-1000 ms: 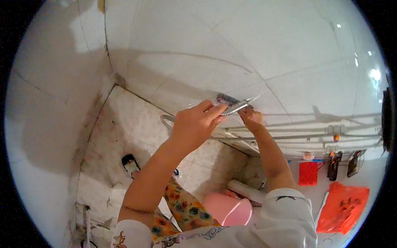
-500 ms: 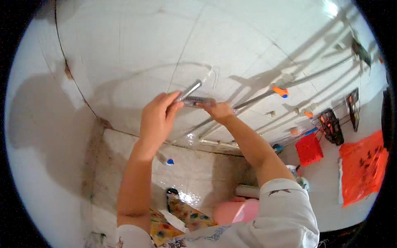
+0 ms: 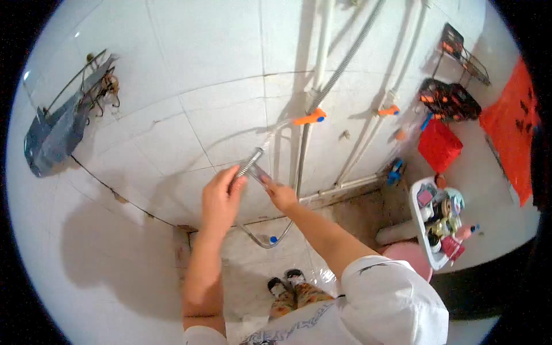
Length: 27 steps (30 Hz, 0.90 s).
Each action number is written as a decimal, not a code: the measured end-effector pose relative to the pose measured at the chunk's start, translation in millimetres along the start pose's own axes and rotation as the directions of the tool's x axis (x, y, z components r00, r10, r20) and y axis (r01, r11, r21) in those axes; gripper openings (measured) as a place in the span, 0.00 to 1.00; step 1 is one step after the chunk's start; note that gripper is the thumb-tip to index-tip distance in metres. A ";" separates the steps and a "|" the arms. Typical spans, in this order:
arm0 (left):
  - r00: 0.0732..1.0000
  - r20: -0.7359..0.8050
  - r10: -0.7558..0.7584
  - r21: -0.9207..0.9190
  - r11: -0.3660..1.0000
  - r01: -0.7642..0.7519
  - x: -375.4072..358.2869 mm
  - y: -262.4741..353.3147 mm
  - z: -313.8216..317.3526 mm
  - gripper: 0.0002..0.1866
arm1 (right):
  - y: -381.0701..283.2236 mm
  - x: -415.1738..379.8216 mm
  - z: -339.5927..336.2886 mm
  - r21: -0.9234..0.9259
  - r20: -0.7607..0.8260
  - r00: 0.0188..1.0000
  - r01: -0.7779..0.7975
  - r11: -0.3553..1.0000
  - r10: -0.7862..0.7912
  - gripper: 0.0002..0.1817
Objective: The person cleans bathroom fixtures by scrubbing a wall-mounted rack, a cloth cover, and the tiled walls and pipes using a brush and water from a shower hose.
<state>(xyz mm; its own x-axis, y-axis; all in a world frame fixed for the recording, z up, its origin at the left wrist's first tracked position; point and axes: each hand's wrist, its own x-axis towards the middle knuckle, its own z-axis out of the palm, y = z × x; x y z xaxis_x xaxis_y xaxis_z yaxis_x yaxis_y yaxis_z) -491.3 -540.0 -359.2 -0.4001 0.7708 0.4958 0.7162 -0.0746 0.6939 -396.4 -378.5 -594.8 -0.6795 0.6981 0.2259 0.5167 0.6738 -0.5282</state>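
Note:
My left hand [image 3: 221, 195] is closed round the end of a flexible metal hose [image 3: 250, 163], which points up and to the right. Water sprays from its tip toward the tiled wall. Close beside it on the right, my right hand [image 3: 279, 194] grips a thin, partly see-through object [image 3: 261, 175] that I cannot clearly make out. The hose hangs below my hands in a loop near the floor, where a blue cap [image 3: 273, 239] shows.
Pipes with orange valve handles [image 3: 310, 118] run up the wall. A grey cloth [image 3: 54, 135] hangs at left. At right are a red bag [image 3: 440, 145], a white tray [image 3: 422, 233] of bottles and a pink basin [image 3: 409, 256]. Shoes [image 3: 295, 277] stand on the wet floor.
The view has shifted, bringing the grey cloth, tray and shoes into sight. The hose tip and the object in my right hand now form a steeper angle, and my hands appear lower.

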 end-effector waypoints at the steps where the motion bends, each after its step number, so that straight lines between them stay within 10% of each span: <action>1: 0.998 0.058 0.026 0.012 1.000 -0.027 -3.5 4.2 5.4 0.12 | 9.8 -34.1 1.3 0.064 -0.051 0.998 -0.039 0.997 0.043 0.26; 4: 0.979 0.180 0.099 -0.009 0.995 -0.099 -1.7 24.4 28.4 0.12 | 45.4 -114.1 -5.7 0.360 -0.132 0.948 -0.226 0.905 0.289 0.24; 9: 0.966 0.245 0.077 -0.067 0.996 -0.063 19.5 33.7 85.2 0.13 | 39.7 -20.8 -117.8 0.663 -0.550 0.662 -0.023 0.748 0.508 0.24; 13: 0.960 0.278 -0.043 -0.054 0.997 0.060 38.7 55.6 117.1 0.11 | 40.4 95.2 -178.7 0.238 -0.916 0.374 0.219 0.946 0.144 0.26; 21: 0.920 0.320 -0.224 0.081 0.975 0.209 56.1 26.9 195.3 0.12 | 135.0 41.9 2.3 0.748 -0.610 0.330 -0.061 0.661 0.720 0.25; 24: 0.899 0.319 -0.300 0.063 0.953 0.296 62.5 37.5 214.2 0.13 | 144.8 23.0 3.1 0.865 -0.210 0.338 -0.374 0.335 0.917 0.24; 27: 0.903 0.303 -0.304 0.128 0.952 0.278 76.0 58.5 224.6 0.12 | 140.3 42.1 -70.1 0.876 -0.461 0.388 0.056 0.479 0.798 0.24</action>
<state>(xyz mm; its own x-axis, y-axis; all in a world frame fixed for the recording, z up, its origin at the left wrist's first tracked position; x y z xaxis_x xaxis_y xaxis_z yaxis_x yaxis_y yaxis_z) -351.4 -343.7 -398.2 -0.4058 0.9106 0.0782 0.6442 0.2243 0.7313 -316.0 -237.7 -601.9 0.3886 0.9204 0.0434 -0.2473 0.1495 -0.9573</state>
